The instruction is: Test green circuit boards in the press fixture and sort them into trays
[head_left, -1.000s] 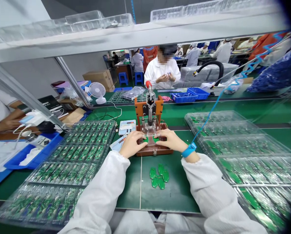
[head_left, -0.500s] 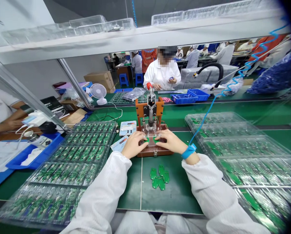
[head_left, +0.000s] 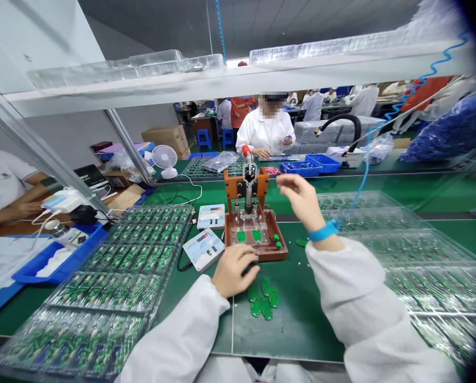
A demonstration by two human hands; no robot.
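Note:
In the middle of the bench stands a press fixture (head_left: 243,187) with an orange frame and a red-tipped toggle lever (head_left: 245,150). On its clear plate lie two small green circuit boards, a left board (head_left: 241,236) and a right board (head_left: 257,235). My left hand (head_left: 235,270) is at the fixture's front edge, fingers loosely bent and apart, with nothing visible in it. Raised to the right of the lever, my right hand (head_left: 301,202) has its fingers stretched out and holds nothing; it wears a blue wrist strap (head_left: 324,231). Several loose green boards (head_left: 264,304) lie in front of the fixture.
On the left is a clear tray (head_left: 114,255) full of circuit boards; other clear trays (head_left: 417,255) are at right. Two display boxes, a rear box (head_left: 211,216) and a front box (head_left: 203,248), sit beside the fixture. A co-worker (head_left: 265,130) sits opposite. A shelf (head_left: 230,77) spans overhead.
Both hands have left the fixture plate. My left hand has come down toward me, and my right hand has risen to the right. The two boards on the plate are now uncovered.

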